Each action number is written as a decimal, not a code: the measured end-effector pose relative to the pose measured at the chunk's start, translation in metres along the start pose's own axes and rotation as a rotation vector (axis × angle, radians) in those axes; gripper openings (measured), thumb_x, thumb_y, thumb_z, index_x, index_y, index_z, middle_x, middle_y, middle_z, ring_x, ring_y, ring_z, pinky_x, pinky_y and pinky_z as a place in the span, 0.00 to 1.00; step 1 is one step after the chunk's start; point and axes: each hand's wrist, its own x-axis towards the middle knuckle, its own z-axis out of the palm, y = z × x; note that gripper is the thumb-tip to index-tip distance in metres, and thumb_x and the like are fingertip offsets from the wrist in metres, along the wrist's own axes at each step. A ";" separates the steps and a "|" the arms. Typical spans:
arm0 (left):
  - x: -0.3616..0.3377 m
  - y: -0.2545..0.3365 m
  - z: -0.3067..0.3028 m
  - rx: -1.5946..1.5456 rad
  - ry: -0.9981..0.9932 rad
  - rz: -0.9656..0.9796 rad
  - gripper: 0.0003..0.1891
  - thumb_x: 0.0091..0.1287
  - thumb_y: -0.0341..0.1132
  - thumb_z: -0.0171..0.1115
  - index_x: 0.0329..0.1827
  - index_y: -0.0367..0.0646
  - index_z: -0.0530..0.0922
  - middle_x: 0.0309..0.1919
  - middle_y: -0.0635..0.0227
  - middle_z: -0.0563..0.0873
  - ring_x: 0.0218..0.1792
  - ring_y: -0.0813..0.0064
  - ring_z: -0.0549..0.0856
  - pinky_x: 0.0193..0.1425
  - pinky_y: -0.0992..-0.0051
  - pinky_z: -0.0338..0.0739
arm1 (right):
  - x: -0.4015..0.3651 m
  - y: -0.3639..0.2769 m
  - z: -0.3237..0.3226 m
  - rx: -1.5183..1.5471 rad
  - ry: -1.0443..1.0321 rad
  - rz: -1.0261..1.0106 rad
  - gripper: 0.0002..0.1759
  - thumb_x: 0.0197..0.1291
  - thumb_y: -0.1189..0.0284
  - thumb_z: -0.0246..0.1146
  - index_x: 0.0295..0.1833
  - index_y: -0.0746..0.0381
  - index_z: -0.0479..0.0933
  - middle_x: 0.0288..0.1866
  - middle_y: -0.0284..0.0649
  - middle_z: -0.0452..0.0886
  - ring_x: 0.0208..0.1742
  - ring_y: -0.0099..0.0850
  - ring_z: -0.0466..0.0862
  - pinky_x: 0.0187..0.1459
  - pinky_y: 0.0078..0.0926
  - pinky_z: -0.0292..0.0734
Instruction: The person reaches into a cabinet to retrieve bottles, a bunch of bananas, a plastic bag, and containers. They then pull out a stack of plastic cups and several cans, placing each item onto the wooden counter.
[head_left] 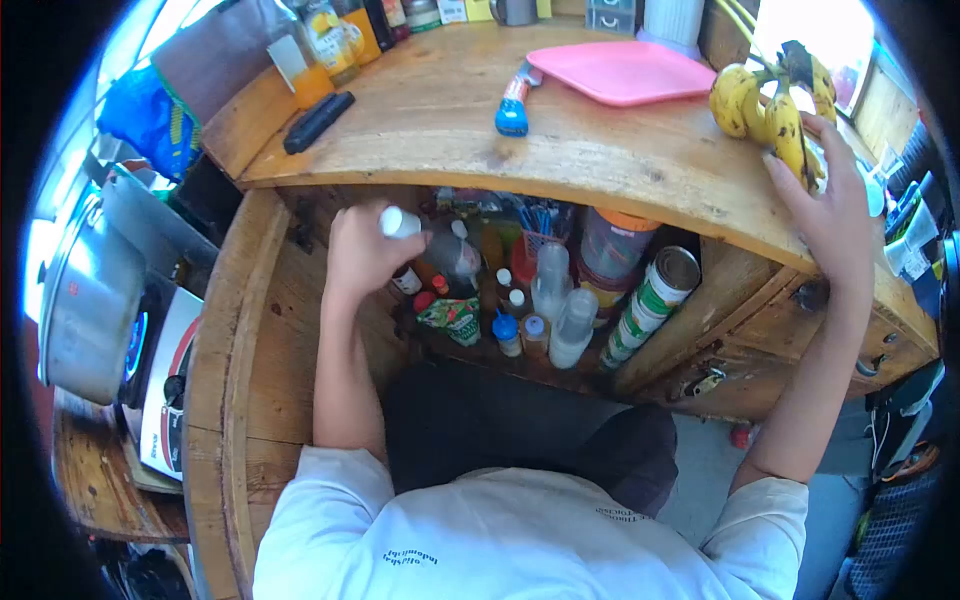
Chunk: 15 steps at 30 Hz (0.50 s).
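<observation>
My left hand (pixel 365 250) is closed around a small bottle with a white cap (pixel 400 222), above the open cupboard's left side; my fingers hide most of its body. On the right of the wooden top, my right hand (pixel 830 205) has its thumb and fingers around the lower end of a banana in a spotted bunch of bananas (pixel 745 105). Below the left hand, the cupboard holds a green packet (pixel 452 320), a blue-capped bottle (pixel 507 332), two clear bottles (pixel 573 330) and a green-and-white can tube (pixel 645 310).
A pink tray (pixel 625 72), a blue-ended flashlight (pixel 513 105) and a black case (pixel 318 122) lie on the wooden top. The cupboard door (pixel 235 390) stands open at left. Beyond it, a large metal pot (pixel 95 290) sits over a blue flame on a stove (pixel 165 400).
</observation>
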 end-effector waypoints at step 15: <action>0.020 0.095 -0.216 -0.682 0.316 0.428 0.20 0.59 0.50 0.78 0.34 0.39 0.87 0.26 0.70 0.87 0.24 0.82 0.84 0.28 0.78 0.75 | 0.001 -0.010 -0.008 -0.029 -0.002 -0.055 0.34 0.59 0.61 0.73 0.68 0.65 0.74 0.66 0.55 0.78 0.69 0.53 0.76 0.72 0.47 0.70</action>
